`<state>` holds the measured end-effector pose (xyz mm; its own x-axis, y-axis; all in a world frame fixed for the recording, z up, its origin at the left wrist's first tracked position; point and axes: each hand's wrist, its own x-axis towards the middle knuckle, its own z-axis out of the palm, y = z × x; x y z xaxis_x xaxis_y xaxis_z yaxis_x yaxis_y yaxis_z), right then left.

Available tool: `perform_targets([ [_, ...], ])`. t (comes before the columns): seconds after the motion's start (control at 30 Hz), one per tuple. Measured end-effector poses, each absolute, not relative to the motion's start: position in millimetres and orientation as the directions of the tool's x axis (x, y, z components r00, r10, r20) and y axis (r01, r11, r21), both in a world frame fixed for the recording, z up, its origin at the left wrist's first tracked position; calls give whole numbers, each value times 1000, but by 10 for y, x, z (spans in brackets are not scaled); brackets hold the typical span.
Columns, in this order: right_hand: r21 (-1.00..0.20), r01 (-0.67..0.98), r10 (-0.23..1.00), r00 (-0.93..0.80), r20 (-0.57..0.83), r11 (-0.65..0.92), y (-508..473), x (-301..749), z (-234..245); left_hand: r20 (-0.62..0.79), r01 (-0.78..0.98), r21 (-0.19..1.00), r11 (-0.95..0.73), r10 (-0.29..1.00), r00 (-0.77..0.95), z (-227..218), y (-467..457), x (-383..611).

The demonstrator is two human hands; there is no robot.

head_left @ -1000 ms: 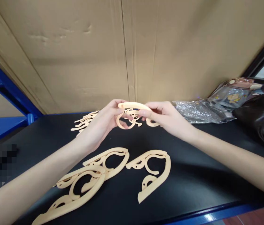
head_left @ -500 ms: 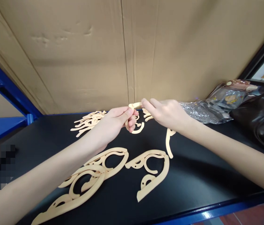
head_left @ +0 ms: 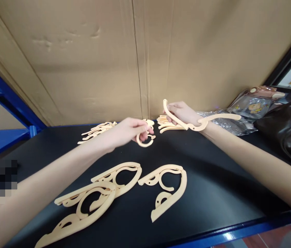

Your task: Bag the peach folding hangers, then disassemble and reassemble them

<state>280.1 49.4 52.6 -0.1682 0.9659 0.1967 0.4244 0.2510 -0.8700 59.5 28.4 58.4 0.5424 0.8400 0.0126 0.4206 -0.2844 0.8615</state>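
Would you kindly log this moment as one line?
left hand: holds curved hook | right hand: holds long curved piece | black tabletop: hanger-shaped pieces in front

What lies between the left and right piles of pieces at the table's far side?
In the head view, the left hand, holding a hook, shows between the left pile and right pile; small pieces lie behind it, partly hidden.
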Motion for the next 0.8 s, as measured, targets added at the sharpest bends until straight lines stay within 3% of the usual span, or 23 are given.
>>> perform_targets([
  [0.2, -969, 196, 988, -62, 143, 152, 478, 2816, 428, 128, 480, 849, -221, 967, 219, 339, 963, 563],
  [0.3, -984, 47, 984, -55, 170, 173, 455, 2789, 366, 187, 503, 828, -250, 967, 173, 155, 1183, 604],
  [0.43, -981, 13, 981, 12, 196, 195, 369, 2814, 359, 260, 454, 837, -305, 952, 161, 106, 1078, 700],
  [0.53, -971, -38, 968, 100, 230, 235, 303, 2851, 370, 78, 318, 930, -182, 946, 314, 208, 754, 755],
  [0.6, -962, -55, 956, 140, 259, 269, 283, 2871, 352, -185, 133, 982, 136, 845, 502, 290, 515, 753],
  [0.67, -958, -6, 950, 131, 284, 288, 276, 2882, 315, -257, -3, 950, 312, 787, 561, 351, 322, 717],
  [0.7, -951, 67, 945, 109, 309, 303, 271, 2883, 294, -243, -51, 945, 322, 800, 549, 370, 254, 692],
  [0.77, -859, 352, 911, 37, 410, 372, 246, 2875, 267, -190, -95, 957, 275, 840, 508, 387, 174, 639],
  [0.8, -735, 535, 874, -12, 485, 415, 225, 2865, 263, -175, -96, 963, 252, 854, 490, 387, 156, 618],
])
